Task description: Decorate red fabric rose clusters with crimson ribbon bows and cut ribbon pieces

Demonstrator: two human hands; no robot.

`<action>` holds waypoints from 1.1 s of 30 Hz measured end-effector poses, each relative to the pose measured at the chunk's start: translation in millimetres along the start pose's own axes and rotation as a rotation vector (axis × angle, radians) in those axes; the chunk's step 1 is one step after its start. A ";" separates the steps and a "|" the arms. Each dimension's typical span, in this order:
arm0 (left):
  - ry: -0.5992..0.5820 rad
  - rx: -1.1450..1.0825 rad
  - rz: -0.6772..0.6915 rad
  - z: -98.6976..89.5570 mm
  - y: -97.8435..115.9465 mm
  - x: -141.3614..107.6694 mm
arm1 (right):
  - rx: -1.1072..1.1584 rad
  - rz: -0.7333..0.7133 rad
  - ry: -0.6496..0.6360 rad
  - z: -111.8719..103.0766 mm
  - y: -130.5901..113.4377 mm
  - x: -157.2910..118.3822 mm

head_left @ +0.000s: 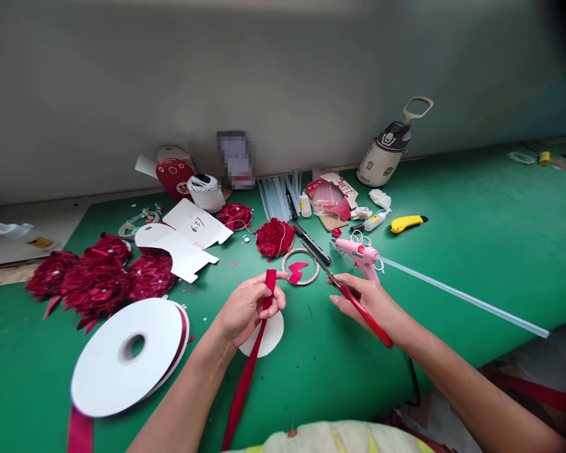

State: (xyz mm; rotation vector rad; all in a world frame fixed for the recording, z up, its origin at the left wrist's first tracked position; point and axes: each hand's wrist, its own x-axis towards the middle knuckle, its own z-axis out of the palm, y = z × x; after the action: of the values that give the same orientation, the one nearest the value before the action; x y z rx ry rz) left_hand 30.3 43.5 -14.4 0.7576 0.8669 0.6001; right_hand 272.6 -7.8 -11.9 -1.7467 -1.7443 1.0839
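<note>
My left hand (252, 303) pinches a dark red ribbon (248, 380) near its end, and the rest trails down toward my lap. Beneath that hand lies a round white disc (272, 335), partly covered. In my right hand (365, 305) is a pair of scissors (358, 303) with red handles, blades pointing up and left. Just beyond my hands, a tape-like ring (314, 275) encircles red ribbon scraps (296, 270). A red fabric flower (274, 238) sits behind the ring. The white ribbon spool (99, 352) leans at the left, ribbon hanging from it.
Several red flowers (97, 283) and white cards (188, 236) lie left. A pink glue gun (358, 250) with a long glue stick (466, 294) rests right, near a yellow cutter (407, 223). A bottle (384, 154), glue sticks (273, 198) and a phone (236, 160) stand along the wall.
</note>
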 end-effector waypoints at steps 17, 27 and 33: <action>-0.150 -0.009 -0.145 13.2 -21.6 -0.7 | 0.283 -0.036 0.265 47.7 -37.2 30.3; 0.048 -0.002 -0.062 8.3 -30.6 8.6 | 0.251 0.166 0.075 18.4 -18.5 -2.6; 0.040 -0.013 -0.059 10.0 -29.8 9.8 | -0.019 0.118 -0.223 -2.2 -10.5 -41.2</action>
State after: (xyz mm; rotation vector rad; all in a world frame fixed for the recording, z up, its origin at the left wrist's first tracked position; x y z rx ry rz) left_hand 48.6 29.6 -38.0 0.7077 0.9180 0.5694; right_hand 272.0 -46.1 6.5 -1.8187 -1.8030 1.3631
